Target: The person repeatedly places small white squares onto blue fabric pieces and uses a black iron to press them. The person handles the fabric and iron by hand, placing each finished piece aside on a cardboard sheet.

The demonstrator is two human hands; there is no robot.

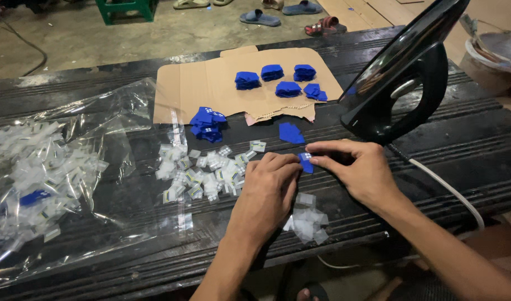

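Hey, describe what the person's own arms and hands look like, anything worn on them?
Both forearms are bare up to the frame edge: no sleeves show. The left hand and right hand wear no gloves, and no rings, watch or bracelet can be seen. Fingernails look short and unpainted.

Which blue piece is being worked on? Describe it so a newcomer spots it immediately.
Start at the black clothes iron standing upright on the dark table. Just below its base the left hand and right hand meet, pinching one small blue fabric piece between fingertips. Unlike the blue stacks on the cardboard sheet, it is single and held.
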